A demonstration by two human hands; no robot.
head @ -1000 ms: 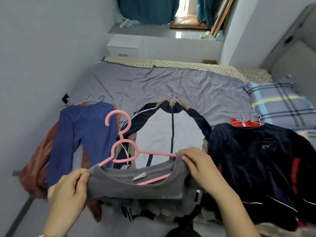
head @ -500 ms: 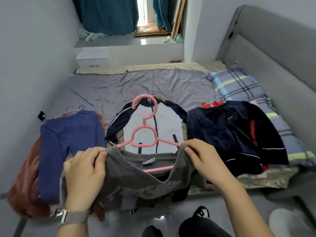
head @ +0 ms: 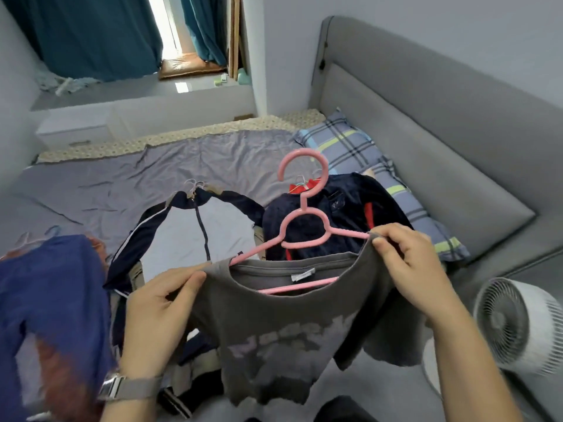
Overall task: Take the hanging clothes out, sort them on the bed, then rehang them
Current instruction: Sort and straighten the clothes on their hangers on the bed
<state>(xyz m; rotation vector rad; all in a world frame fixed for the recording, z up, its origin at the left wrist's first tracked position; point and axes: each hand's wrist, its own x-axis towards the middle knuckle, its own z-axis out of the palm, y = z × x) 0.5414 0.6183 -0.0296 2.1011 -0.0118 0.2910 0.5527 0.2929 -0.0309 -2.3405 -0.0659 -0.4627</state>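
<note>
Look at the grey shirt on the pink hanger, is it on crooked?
A bit, yes. The pink hanger tilts, its left arm lower than its right. The grey shirt is stretched at both shoulders, the left hand and right hand pinching it, so it isn't settled yet.

Soft, even daylight fills the room, coming from a bright, blown-out gap (head: 167, 25) between the curtains (head: 91, 35) at the far end. Shadows are faint. The wide lens bends the walls and headboard (head: 426, 117) toward the edges. The blue garment (head: 51, 300) at lower left and the fan (head: 518, 327) at lower right are smeared with blur; the centre is fairly sharp.
</note>
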